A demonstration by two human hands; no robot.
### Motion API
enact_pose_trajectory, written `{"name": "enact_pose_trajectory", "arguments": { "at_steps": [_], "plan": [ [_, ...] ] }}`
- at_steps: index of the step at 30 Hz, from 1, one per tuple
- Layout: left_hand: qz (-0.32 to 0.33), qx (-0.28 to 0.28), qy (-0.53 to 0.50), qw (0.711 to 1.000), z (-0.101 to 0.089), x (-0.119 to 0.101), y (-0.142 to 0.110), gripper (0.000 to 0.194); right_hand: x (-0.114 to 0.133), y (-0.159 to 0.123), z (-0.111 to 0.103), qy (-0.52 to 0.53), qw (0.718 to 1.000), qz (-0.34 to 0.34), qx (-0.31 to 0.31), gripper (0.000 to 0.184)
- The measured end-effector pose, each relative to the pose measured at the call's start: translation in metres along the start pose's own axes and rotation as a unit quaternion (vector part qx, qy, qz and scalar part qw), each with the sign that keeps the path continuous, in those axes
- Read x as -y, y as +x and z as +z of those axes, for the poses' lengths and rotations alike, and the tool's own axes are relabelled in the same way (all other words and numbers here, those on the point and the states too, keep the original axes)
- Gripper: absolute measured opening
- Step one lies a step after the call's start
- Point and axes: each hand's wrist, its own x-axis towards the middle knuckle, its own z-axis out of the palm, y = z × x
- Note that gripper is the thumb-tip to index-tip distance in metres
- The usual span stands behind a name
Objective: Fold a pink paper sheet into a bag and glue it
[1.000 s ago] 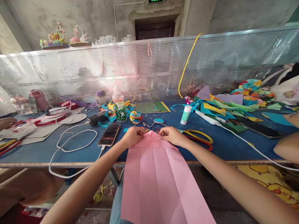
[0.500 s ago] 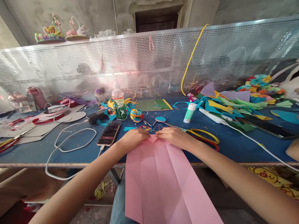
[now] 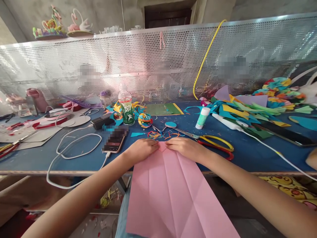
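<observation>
A large sheet of pink paper (image 3: 173,191), marked with long creases, reaches from the table's near edge down over my lap. My left hand (image 3: 144,148) has its fingers closed on the far end of the sheet, left of a small folded point. On the other side of that point, my right hand (image 3: 184,147) grips the same end, fingertips close to the left ones. The thumbs are mostly hidden. Just beyond my right hand lie scissors (image 3: 219,142) with yellow and red handles. Paper scraps (image 3: 155,134) and a blue disc (image 3: 170,124) lie ahead of the fingers.
A phone (image 3: 116,140) on a white cable (image 3: 58,145) lies to the left. Behind stand a bottle (image 3: 126,107), a multicoloured ball (image 3: 145,120) and a glue stick (image 3: 202,118). Coloured paper strips (image 3: 237,110) are heaped right. A perforated metal screen (image 3: 138,66) borders the blue table (image 3: 81,162).
Both hands stay at the paper's far end, and the folded point there lies a little flatter. The lower part of the sheet has spread slightly; the view has shifted a little.
</observation>
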Motion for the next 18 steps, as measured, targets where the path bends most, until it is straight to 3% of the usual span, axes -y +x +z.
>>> {"name": "enact_pose_trajectory", "arguments": {
  "at_steps": [5, 10, 14, 18],
  "plan": [
    [0.005, -0.033, 0.023, 0.999, 0.001, -0.004, -0.002, 0.029, 0.001, -0.003, 0.001, 0.027, 0.999, 0.03, 0.005, 0.03],
    [-0.004, -0.012, 0.0, 1.0, -0.001, -0.006, 0.0, 0.028, 0.002, -0.001, -0.001, 0.06, 0.997, 0.048, 0.015, 0.032],
    [-0.024, 0.007, -0.05, 0.998, -0.004, -0.007, 0.004, 0.025, 0.009, 0.012, -0.009, 0.075, 0.992, 0.094, 0.038, 0.026],
    [-0.06, 0.006, -0.069, 0.996, -0.009, -0.013, 0.011, 0.021, 0.025, 0.029, -0.011, 0.018, 0.986, 0.148, 0.073, 0.018]
  ]
}}
